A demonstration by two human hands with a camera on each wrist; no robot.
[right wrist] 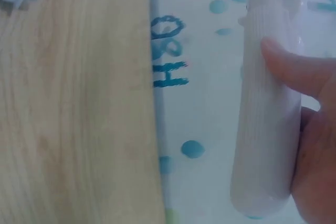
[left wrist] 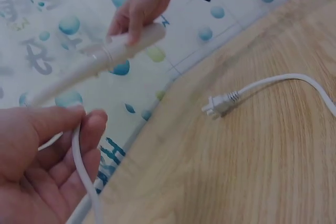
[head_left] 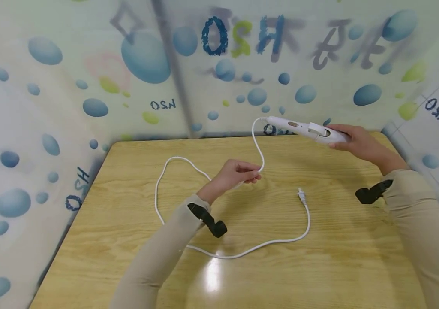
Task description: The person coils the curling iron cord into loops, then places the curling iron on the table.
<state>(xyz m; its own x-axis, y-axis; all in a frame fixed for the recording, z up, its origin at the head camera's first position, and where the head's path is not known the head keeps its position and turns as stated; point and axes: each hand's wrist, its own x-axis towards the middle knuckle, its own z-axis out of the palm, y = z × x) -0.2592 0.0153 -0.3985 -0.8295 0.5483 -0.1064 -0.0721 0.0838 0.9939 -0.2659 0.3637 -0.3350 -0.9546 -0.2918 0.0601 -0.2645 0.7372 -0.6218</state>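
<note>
My right hand [head_left: 362, 143] grips a white hair straightener [head_left: 300, 128] by the end opposite its cord, holding it raised over the back of the table. In the right wrist view the thumb lies along the straightener's pale, ridged body [right wrist: 262, 129]. The power cord [head_left: 257, 148] leaves the other end and hangs down to my left hand [head_left: 239, 174], which pinches it between thumb and fingers above the table. From there the cord loops over the tabletop. Its two-prong plug [head_left: 301, 195] lies on the wood right of the left hand, also visible in the left wrist view.
The light wooden table [head_left: 343, 253] stands against walls covered in bubble-patterned sheeting [head_left: 148, 56]. A loose cord loop passes under the left forearm. Each sleeve carries a black wrist camera [head_left: 213, 225]. Light glares off the table near the front.
</note>
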